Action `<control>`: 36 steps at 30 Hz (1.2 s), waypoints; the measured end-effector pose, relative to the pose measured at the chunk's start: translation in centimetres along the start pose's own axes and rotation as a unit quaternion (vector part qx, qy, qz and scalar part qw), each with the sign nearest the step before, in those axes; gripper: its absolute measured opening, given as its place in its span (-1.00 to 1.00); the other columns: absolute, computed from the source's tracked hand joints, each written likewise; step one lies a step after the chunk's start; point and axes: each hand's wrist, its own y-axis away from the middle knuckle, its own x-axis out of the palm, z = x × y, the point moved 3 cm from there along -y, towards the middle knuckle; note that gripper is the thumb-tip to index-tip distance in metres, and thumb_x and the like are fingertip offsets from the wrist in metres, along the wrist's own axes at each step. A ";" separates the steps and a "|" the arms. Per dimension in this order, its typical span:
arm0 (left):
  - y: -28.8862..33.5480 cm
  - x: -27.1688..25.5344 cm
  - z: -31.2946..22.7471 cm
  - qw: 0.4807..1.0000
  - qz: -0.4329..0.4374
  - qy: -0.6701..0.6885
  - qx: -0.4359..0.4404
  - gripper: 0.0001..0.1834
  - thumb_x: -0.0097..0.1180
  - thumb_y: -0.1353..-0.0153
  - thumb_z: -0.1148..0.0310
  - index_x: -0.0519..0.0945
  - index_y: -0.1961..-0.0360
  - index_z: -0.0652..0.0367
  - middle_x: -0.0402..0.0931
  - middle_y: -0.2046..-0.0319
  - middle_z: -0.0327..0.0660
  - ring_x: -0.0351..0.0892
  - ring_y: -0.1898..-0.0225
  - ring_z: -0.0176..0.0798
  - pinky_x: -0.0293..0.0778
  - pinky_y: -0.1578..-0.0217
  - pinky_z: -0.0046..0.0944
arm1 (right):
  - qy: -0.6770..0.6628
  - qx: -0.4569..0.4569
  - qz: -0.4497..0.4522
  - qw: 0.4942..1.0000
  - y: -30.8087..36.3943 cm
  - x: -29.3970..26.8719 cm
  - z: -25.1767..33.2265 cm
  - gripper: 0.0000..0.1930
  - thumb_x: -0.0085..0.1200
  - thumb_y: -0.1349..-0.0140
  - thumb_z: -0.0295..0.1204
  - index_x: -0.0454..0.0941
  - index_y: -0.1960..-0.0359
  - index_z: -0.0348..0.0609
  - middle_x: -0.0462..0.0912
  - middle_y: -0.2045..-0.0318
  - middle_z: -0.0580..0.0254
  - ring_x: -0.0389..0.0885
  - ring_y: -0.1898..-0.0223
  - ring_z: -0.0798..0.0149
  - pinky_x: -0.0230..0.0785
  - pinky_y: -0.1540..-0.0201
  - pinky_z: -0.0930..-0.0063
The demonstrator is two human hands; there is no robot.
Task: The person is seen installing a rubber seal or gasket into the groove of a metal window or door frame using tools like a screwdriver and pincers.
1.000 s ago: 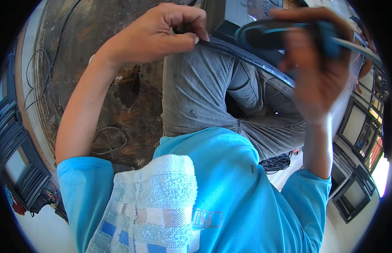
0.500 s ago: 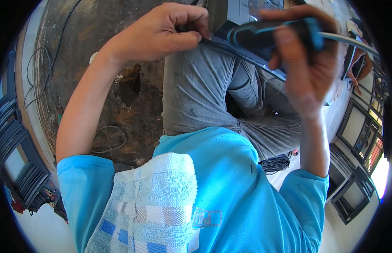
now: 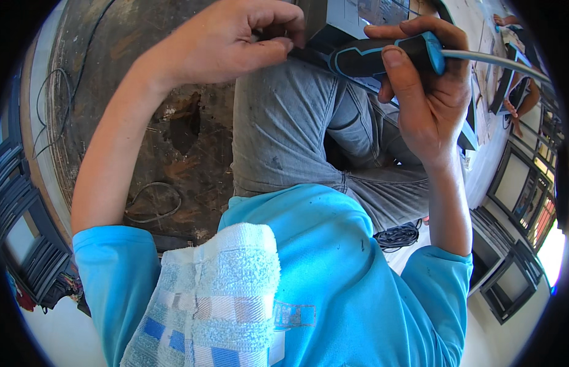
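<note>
My right hand (image 3: 428, 113) grips a screwdriver (image 3: 382, 56) by its black and blue handle. Its long metal shaft points away to the right, and the rounded handle end faces the casing. A dark grey boxy casing (image 3: 333, 21) with a long thin edge lies across my lap at the top of the view. Beside the casing's left end, my left hand (image 3: 232, 49) has its thumb and forefinger brought together near that edge. What they pinch, if anything, is hidden. Grey trousers (image 3: 284, 128) show beneath the casing.
To the left spreads a worn, stained brown board (image 3: 192, 159) with thin cables on it. A coil of black cable (image 3: 397, 237) lies by my right knee. Dark frames (image 3: 511, 287) lean at the right, more (image 3: 42, 235) at the left. Another person's hand (image 3: 511, 110) shows at far right.
The screwdriver and right hand, blurred before, have shifted slightly left and are sharp now. My left hand has moved slightly up and left, its fingers still together.
</note>
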 end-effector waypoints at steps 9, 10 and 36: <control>0.1 -0.8 -2.3 0.987 -0.036 -0.133 0.079 -0.90 0.29 -0.23 0.32 0.69 0.24 0.02 0.59 0.37 -0.29 0.54 0.17 -0.24 0.16 -0.14 -0.06 | 0.076 0.038 -0.056 0.995 -1.4 -0.2 3.9 -0.61 0.06 -0.40 -0.53 0.22 -0.17 -0.24 0.67 0.10 -0.06 0.60 0.45 0.54 0.45 0.46 0.69; 0.2 -0.9 -2.4 0.987 -0.036 -0.134 0.079 -0.90 0.29 -0.23 0.32 0.69 0.24 0.02 0.59 0.37 -0.29 0.54 0.17 -0.24 0.16 -0.14 -0.06 | -0.006 -0.011 -0.082 0.997 -1.3 -1.2 3.8 -0.66 0.05 -0.43 -0.55 0.28 -0.17 -0.21 0.71 0.07 -0.09 0.58 0.50 0.52 0.44 0.47 0.70; -0.9 -0.2 1.7 0.989 0.026 0.143 -0.027 -0.88 0.31 -0.13 0.49 0.65 0.34 0.32 0.63 0.42 -0.06 0.64 0.32 -0.21 0.53 0.24 -0.20 | 0.055 -0.019 -0.040 0.998 -2.4 1.9 4.0 -0.63 0.06 -0.37 -0.54 0.25 -0.14 -0.32 0.63 0.18 0.01 0.57 0.47 0.42 0.46 0.38 0.62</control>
